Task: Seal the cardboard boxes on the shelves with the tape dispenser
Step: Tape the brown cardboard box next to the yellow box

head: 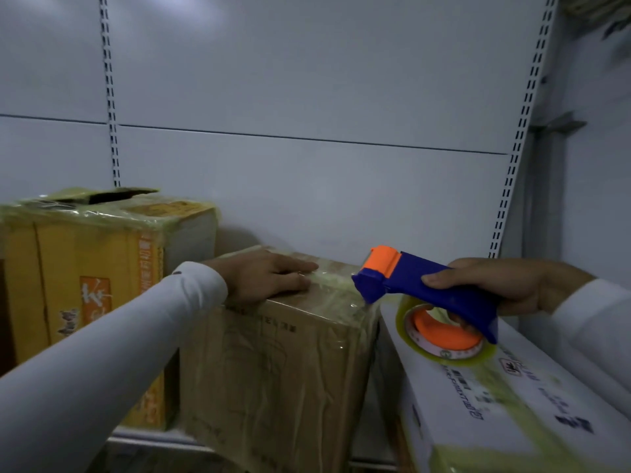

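Observation:
A brown cardboard box stands in the middle of the shelf, its top and front covered in clear tape. My left hand lies flat on its top, fingers straight, pressing the tape down. My right hand grips the handle of a blue and orange tape dispenser with a clear tape roll. The dispenser's blade end sits at the box's top right edge, where a strip of tape runs to the box.
A yellow box wrapped in tape stands at the left, its top flap torn open. A white box lies at the right, under the dispenser. The grey back panel with slotted uprights rises behind. The shelf edge runs below.

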Demonstrator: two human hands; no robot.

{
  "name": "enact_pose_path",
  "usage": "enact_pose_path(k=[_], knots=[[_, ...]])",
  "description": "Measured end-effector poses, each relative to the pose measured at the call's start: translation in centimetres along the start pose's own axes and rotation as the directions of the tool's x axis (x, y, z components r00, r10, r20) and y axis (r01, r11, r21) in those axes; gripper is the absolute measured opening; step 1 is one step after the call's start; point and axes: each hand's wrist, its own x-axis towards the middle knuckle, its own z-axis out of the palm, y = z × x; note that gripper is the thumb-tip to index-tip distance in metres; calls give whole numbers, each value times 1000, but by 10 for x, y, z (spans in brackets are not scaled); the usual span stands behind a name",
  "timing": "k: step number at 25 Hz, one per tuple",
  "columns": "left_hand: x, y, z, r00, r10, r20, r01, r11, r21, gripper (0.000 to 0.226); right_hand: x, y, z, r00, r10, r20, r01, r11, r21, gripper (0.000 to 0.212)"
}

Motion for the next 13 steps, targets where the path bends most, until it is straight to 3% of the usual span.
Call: enact_pose_path(k=[7, 13], knots=[[2, -23, -7, 982, 184, 43, -183, 983, -28, 49, -41, -5, 54, 989, 76, -126, -65, 994, 88, 46], [-3, -25, -13, 955, 290, 63, -291, 957, 5, 48, -81, 4, 90, 942, 206, -264, -189, 978, 90, 55]])
